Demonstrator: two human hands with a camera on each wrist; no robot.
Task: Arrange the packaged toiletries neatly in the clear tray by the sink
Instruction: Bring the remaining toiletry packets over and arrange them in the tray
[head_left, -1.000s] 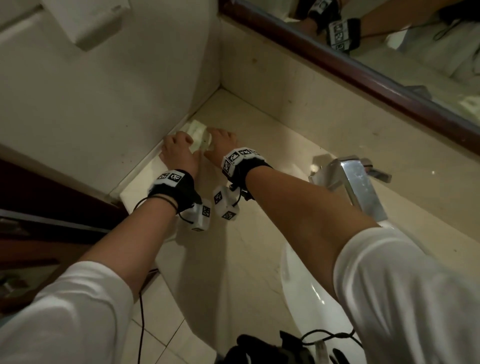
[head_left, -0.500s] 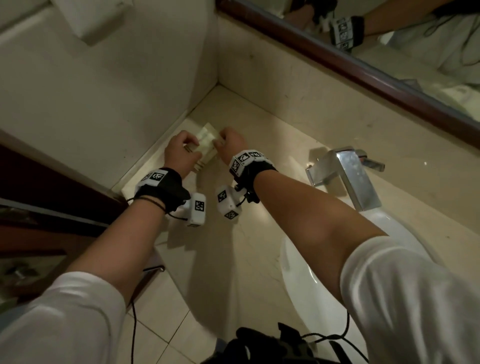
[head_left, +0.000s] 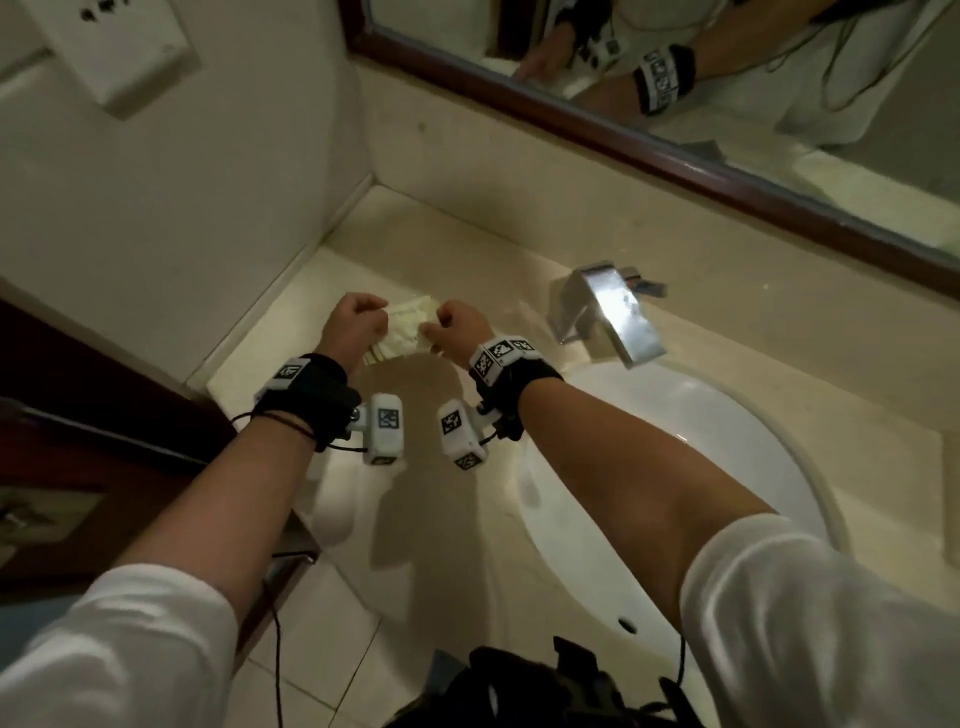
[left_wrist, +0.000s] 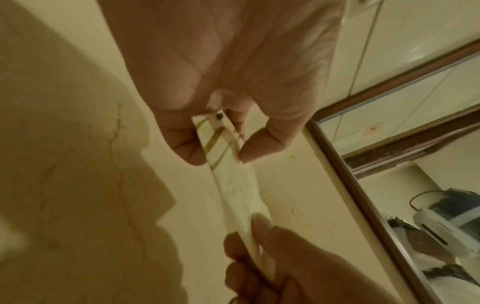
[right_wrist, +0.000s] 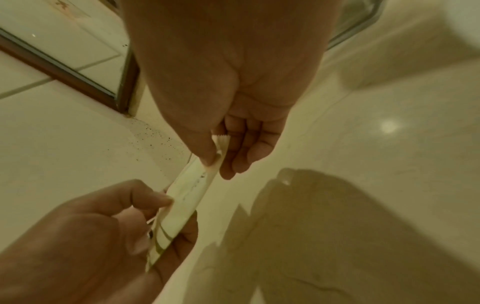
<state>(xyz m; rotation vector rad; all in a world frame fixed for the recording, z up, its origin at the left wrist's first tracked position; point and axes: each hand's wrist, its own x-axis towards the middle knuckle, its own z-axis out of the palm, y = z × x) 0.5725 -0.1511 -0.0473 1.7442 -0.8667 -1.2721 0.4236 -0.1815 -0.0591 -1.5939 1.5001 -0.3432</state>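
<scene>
I hold a flat, pale packet (head_left: 408, 325) between both hands, lifted off the beige countertop (head_left: 519, 244) near the corner where the wall meets the backsplash. My left hand (head_left: 350, 325) is curled into a loose fist, and from the left wrist view my thumb and fingers pinch one short end of the packet — the end with thin gold lines and a small dark mark printed on it. My right hand (head_left: 457, 332) is curled the same way; its thumb and forefinger pinch the opposite end, where the sealed edge is crimped in a zigzag. The packet stretches taut between the two grips, edge-on to both wrist cameras, and I cannot tell what is inside.

To my right the chrome faucet (head_left: 615, 317) stands at the back of the white sink (head_left: 727, 441), well apart from the packet. The wood-framed mirror (head_left: 675, 150) runs above the backsplash and shows my wrists — bands and all — reflected. No clear tray shows in any view.
</scene>
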